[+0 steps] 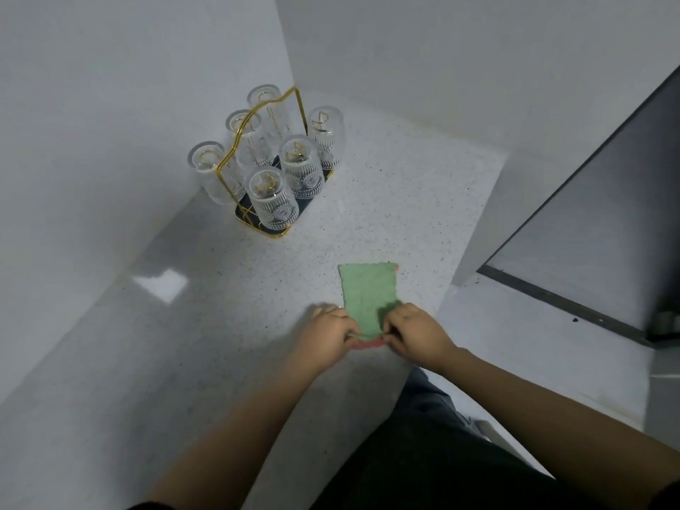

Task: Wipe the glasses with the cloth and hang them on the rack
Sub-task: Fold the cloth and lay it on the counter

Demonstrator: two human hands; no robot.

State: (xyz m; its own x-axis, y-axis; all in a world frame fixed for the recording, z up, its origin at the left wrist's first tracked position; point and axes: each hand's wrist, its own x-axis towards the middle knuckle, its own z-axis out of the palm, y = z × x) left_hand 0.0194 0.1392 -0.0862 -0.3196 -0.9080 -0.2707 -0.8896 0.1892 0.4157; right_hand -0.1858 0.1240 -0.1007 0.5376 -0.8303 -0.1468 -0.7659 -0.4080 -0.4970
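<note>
The cloth (369,298) is pale green on its upper face, with a salmon-pink layer showing at its near edge and along its far right edge. The glasses (273,200) are clear, ribbed with vertical lines and banded with an embossed round motif near the rim. The rack (265,115) is gold wire over a dark navy base. The counter (386,207) is white, speckled with fine dark flecks. The walls (441,60) are plain pale grey. The trousers (423,458) are dark grey-black.
</note>
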